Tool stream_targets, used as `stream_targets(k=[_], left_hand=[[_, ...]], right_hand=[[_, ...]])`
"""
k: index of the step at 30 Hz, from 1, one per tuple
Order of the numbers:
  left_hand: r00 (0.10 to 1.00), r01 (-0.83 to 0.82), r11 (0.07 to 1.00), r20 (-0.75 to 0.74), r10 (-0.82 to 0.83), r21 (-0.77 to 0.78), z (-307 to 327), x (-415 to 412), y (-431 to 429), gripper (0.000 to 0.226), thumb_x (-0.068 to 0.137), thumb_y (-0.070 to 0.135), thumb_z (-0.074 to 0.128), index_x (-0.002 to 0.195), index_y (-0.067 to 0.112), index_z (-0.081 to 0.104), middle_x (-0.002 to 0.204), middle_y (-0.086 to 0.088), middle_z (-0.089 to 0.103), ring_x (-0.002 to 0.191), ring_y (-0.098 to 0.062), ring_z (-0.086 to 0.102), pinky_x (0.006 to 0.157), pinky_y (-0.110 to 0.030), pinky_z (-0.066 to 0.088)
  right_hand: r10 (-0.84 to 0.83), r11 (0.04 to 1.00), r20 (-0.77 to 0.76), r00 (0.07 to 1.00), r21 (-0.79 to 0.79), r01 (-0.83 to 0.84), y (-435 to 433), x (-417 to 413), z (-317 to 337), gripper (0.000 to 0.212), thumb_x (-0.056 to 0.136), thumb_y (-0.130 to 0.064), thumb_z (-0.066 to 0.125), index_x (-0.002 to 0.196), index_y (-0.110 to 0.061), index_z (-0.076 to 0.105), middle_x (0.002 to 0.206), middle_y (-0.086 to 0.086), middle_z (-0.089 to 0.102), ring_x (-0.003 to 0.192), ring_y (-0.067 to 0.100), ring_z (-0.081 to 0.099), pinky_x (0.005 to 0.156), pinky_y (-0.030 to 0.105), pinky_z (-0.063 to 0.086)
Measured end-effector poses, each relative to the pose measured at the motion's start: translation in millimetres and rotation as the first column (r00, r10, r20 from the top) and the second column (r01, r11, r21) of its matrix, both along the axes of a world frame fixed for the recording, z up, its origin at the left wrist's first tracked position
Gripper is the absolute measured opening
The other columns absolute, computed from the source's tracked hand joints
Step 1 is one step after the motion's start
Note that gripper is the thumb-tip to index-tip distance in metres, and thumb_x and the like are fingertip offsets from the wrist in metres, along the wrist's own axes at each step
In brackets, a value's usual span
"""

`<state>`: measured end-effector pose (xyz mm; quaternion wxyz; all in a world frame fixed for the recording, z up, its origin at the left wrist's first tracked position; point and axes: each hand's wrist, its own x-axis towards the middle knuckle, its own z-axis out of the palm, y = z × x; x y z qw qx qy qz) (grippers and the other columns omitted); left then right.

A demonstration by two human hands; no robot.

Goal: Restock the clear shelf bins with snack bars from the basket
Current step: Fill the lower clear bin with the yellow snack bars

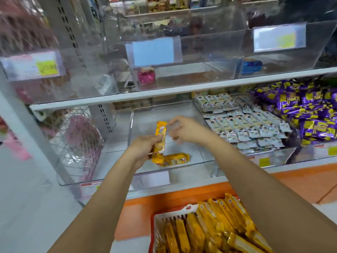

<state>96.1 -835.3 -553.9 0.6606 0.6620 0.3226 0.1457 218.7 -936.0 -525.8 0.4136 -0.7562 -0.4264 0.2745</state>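
**Shop shelf, clear bins: 1 yellow bar held, 1 lying in the bin**

Shelving of white boards carries rows of clear plastic bins. Over the middle bin [131, 125] on the lower shelf, the left grip [144, 147] has its fingers curled round the lower half of a snack bar [161, 128]. It is a long, flat, glossy yellow wrapper with a small cartoon print, held upright. The right grip [184, 128] is spread and loosely curved just beside the bar's top end, with nothing in it. A 2nd bar [177, 158] of the same kind lies flat on the bin's floor near the front wall.

Next bin to the right holds neat rows of small white packets [246, 125]. Beyond them is a heap of crinkly purple-and-yellow wrappers [300, 110]. Below, near the bottom edge, a white slotted basket [171, 214] with a red rim is packed with more yellow bars [209, 230] standing on edge.
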Motion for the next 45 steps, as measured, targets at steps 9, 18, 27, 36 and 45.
stream_targets(k=[9, 18, 27, 36, 45], left_hand=[[0.997, 0.024, 0.967, -0.078, -0.005, 0.252, 2, 12, 38, 0.032, 0.096, 0.017, 0.053, 0.101, -0.013, 0.063, 0.093, -0.028, 0.065, 0.083, -0.032, 0.062, 0.08, -0.035, 0.056], [0.933, -0.058, 0.473, -0.121, 0.338, 0.879, 7, -1, 64, 0.039, 0.092, 0.015, 0.055, 0.129, 0.004, 0.053, 0.124, -0.018, 0.059, 0.112, -0.033, 0.055, 0.083, -0.03, 0.04], [0.973, -0.229, 0.854, 0.077, 0.218, 0.467, -25, -17, 72, 0.023, 0.095, 0.008, 0.045, 0.102, 0.022, 0.062, 0.083, 0.002, 0.06, 0.074, -0.015, 0.057, 0.07, -0.027, 0.042], [0.956, -0.289, 0.883, 0.152, 0.249, 0.369, -37, -14, 74, 0.032, 0.094, 0.009, 0.044, 0.121, 0.013, 0.062, 0.075, 0.001, 0.053, 0.057, -0.01, 0.041, 0.058, -0.027, 0.034], [0.951, -0.299, 0.892, 0.186, 0.248, 0.339, -37, -15, 72, 0.027, 0.094, 0.007, 0.043, 0.106, 0.012, 0.067, 0.055, 0.007, 0.036, 0.048, -0.012, 0.032, 0.052, -0.028, 0.027]], right_hand=[[-0.023, 0.999, -0.231, 0.973, -0.034, 0.016, 50, 13, -21, 0.03, 0.082, 0.004, 0.068, 0.07, -0.016, 0.049, 0.067, 0.0, 0.058, 0.063, 0.008, 0.055, 0.065, 0.02, 0.049], [-0.208, 0.911, -0.264, 0.942, -0.404, 0.088, 119, 42, -55, 0.022, 0.087, -0.007, 0.068, 0.07, -0.009, 0.053, 0.036, -0.001, 0.055, 0.028, 0.003, 0.049, 0.033, 0.012, 0.041], [-0.077, 0.94, -0.282, 0.956, -0.341, -0.025, 147, 32, -95, 0.016, 0.086, -0.012, 0.071, 0.078, -0.007, 0.058, 0.074, 0.007, 0.06, 0.059, 0.011, 0.06, 0.064, 0.021, 0.054], [0.434, 0.592, 0.25, 0.865, -0.804, -0.064, 88, 38, -61, 0.04, 0.074, -0.024, 0.082, 0.109, -0.013, 0.067, 0.086, 0.0, 0.058, 0.07, 0.013, 0.054, 0.061, 0.023, 0.048], [-0.173, 0.647, -0.038, 0.984, -0.758, 0.084, 94, 60, -82, 0.027, 0.1, -0.016, 0.047, 0.078, -0.004, 0.054, 0.049, 0.007, 0.063, 0.04, 0.014, 0.061, 0.063, 0.028, 0.055]])
